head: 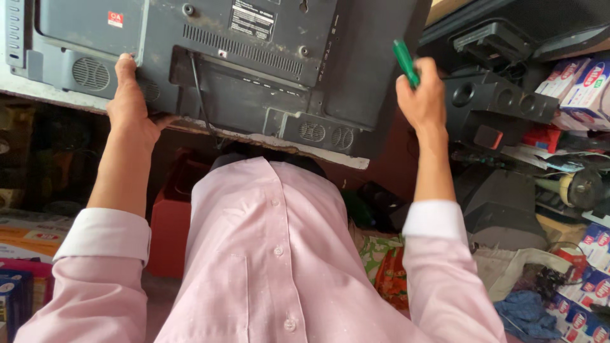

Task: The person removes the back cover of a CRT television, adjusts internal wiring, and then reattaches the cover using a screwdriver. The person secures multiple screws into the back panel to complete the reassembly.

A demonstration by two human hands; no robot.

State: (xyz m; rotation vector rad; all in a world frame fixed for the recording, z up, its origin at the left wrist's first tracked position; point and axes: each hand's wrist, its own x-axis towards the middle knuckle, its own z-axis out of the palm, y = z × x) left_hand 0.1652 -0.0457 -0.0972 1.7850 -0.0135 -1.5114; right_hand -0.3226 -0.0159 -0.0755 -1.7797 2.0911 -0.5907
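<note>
**Head view: television back steadied, screwdriver held ready**

Head view: a grey television (254,63) lies back-up on the bench, gripped at its edge by the left hand (130,108). A green screwdriver (405,62) is clenched in the right hand (420,98). Reaching a screw seemingly comes next, demanding careful tip alignment.
</note>
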